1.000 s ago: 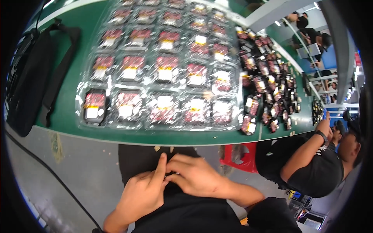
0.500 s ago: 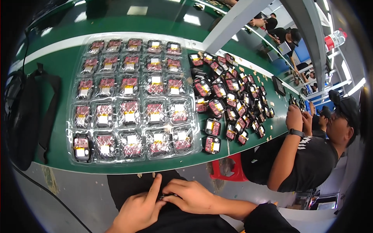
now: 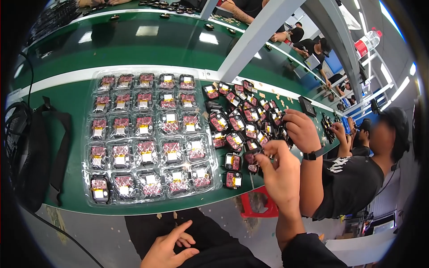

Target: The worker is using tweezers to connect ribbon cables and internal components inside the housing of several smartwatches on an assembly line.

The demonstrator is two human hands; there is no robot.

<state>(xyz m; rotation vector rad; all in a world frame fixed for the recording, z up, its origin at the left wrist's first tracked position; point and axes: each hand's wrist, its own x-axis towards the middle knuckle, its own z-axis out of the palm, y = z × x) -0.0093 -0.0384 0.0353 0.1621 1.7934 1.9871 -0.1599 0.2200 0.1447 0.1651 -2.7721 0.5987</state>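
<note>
My right hand [image 3: 282,174] reaches out over the near side of the pile. Its thumb and fingertips pinch a small black-cased electronic unit [image 3: 253,156] with a dark red circuit board. Around it lies a loose pile of similar units [image 3: 237,121], black with red boards, white labels and yellow tape. Two of them sit apart at the table's near edge, one being this unit [image 3: 233,179]. Low over my lap is my left hand [image 3: 172,248], with nothing in it, index finger stretched out and the others loosely bent.
A clear plastic blister tray [image 3: 209,181] filled with rows of units covers the middle of the green table [image 3: 76,178]. A black strap bag [image 3: 38,152] lies at left. A co-worker's hand [image 3: 301,129] touches the pile's right side. A red stool [image 3: 257,203] stands below.
My right hand has left my left hand and moved up to the pile, where it grips a unit. The co-worker's hand has come to the pile. The view has tilted up.
</note>
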